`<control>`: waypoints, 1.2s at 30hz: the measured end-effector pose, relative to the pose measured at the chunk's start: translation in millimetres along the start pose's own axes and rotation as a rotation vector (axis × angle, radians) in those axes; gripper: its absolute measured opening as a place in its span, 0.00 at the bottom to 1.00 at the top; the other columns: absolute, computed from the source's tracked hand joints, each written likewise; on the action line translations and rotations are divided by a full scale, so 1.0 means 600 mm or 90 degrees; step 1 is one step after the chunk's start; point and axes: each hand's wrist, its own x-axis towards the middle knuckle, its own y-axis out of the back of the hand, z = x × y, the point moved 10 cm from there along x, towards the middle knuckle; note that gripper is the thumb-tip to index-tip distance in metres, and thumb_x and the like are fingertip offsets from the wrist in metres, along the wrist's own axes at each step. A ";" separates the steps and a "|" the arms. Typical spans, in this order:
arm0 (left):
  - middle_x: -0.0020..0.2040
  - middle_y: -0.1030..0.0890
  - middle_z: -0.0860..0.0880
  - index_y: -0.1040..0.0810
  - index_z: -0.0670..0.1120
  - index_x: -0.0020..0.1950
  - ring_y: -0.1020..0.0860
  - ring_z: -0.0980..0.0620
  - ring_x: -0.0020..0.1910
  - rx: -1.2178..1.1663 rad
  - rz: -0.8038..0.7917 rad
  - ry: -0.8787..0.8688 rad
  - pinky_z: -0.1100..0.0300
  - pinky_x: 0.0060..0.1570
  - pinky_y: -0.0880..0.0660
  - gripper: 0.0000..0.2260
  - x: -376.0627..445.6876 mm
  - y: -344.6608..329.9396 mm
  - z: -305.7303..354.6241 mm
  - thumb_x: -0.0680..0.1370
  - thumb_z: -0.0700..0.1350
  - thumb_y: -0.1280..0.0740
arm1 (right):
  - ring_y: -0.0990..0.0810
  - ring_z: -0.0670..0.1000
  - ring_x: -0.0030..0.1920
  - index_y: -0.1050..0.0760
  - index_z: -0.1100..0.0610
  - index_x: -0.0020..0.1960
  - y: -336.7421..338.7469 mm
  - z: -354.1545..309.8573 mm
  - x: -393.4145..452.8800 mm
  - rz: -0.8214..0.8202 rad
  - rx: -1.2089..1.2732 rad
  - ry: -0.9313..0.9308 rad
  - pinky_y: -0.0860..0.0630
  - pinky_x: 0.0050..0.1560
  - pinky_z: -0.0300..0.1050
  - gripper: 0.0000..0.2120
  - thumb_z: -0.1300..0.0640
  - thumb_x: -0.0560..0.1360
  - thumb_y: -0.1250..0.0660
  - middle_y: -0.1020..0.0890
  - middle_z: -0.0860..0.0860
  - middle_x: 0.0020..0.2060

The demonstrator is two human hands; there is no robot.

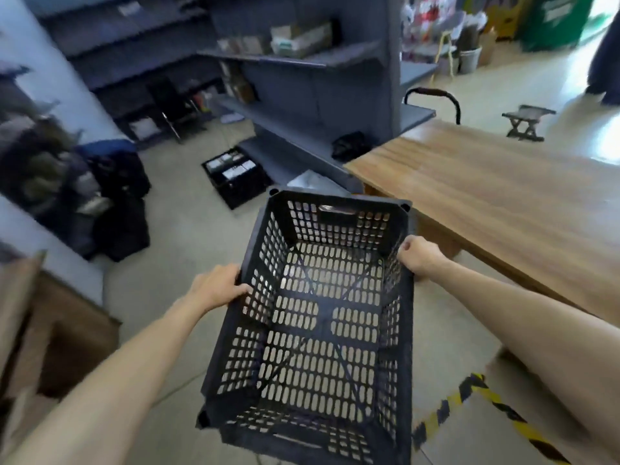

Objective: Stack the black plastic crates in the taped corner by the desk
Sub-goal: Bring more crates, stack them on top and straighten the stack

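Item: black plastic crate (322, 317), one, empty, slotted walls and floor. Held off the floor in front of the person, open side up, tipped a little toward the camera so the interior shows. Long axis runs away from the body, near end low in view, far end by the corner of the desk (503, 196).

Left hand (218, 290): closed over the rim of the crate's left long side, fingers (243, 290) hooked inside the wall, thumb outside.

Right hand (417, 255): closed over the rim of the right long side, knuckles up. It grips farther along the crate than the left hand does, so the hold is staggered.

Destination: yellow-and-black floor tape (469, 397) forming a corner, low right in view, beside the desk and under the right forearm. No crate shows inside the tape in the part visible.

Governing relation: the taped corner lies to the right of the crate and nearer the body; the right hand is on that side. Judged, the crate needs to swing right and come down, with its long axis lined up against one leg of the tape.

Also present: second dark crate (235, 176) on the floor, holding goods, well apart, ahead and left by the grey shelving (302, 95).

Progress, judged: carrying stage; crate not yet set down.
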 end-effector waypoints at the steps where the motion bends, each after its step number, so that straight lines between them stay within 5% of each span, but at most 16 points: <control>1: 0.51 0.20 0.54 0.26 0.51 0.58 0.23 0.52 0.49 -0.011 0.000 0.025 0.55 0.44 0.29 0.13 -0.029 0.015 -0.039 0.77 0.56 0.37 | 0.23 0.59 0.54 0.28 0.58 0.52 -0.010 -0.056 -0.009 -0.006 -0.029 0.039 0.26 0.59 0.53 0.08 0.58 0.81 0.45 0.23 0.58 0.49; 5: 0.47 0.23 0.54 0.26 0.52 0.54 0.21 0.48 0.52 -0.038 0.028 0.122 0.55 0.44 0.30 0.10 -0.131 0.053 -0.200 0.77 0.54 0.37 | 0.22 0.56 0.46 0.29 0.57 0.48 -0.065 -0.242 -0.036 0.000 -0.082 0.126 0.24 0.47 0.48 0.04 0.59 0.80 0.42 0.22 0.55 0.46; 12: 0.44 0.24 0.50 0.33 0.52 0.39 0.25 0.48 0.45 -0.032 0.025 0.285 0.53 0.43 0.27 0.12 -0.333 0.085 -0.481 0.76 0.57 0.35 | 0.20 0.61 0.52 0.23 0.62 0.52 -0.241 -0.520 -0.104 -0.039 -0.097 0.277 0.22 0.52 0.51 0.11 0.61 0.77 0.43 0.18 0.60 0.51; 18: 0.42 0.19 0.48 0.24 0.42 0.48 0.21 0.52 0.38 -0.123 0.021 0.398 0.60 0.37 0.25 0.11 -0.569 0.082 -0.699 0.77 0.51 0.33 | 0.22 0.63 0.56 0.23 0.64 0.54 -0.443 -0.767 -0.229 -0.102 -0.079 0.420 0.24 0.57 0.54 0.13 0.62 0.78 0.45 0.19 0.61 0.53; 23: 0.53 0.23 0.50 0.30 0.44 0.68 0.26 0.52 0.47 -0.126 0.029 0.502 0.58 0.48 0.29 0.21 -0.790 0.071 -0.805 0.78 0.51 0.34 | 0.21 0.64 0.55 0.23 0.65 0.53 -0.649 -0.925 -0.360 -0.211 -0.072 0.515 0.24 0.55 0.53 0.13 0.61 0.77 0.44 0.19 0.63 0.53; 28: 0.48 0.20 0.47 0.30 0.44 0.49 0.24 0.47 0.44 -0.065 -0.026 0.700 0.51 0.49 0.24 0.15 -1.019 0.017 -0.913 0.77 0.56 0.35 | 0.23 0.61 0.55 0.25 0.60 0.49 -0.830 -1.026 -0.532 -0.322 -0.099 0.649 0.27 0.53 0.49 0.06 0.63 0.74 0.39 0.20 0.59 0.49; 36: 0.44 0.23 0.47 0.32 0.47 0.43 0.24 0.45 0.44 -0.038 -0.032 0.961 0.54 0.42 0.28 0.13 -1.316 -0.027 -1.008 0.78 0.56 0.38 | 0.25 0.55 0.47 0.27 0.62 0.51 -1.060 -1.227 -0.813 -0.525 -0.081 0.836 0.30 0.44 0.48 0.07 0.68 0.74 0.40 0.23 0.56 0.45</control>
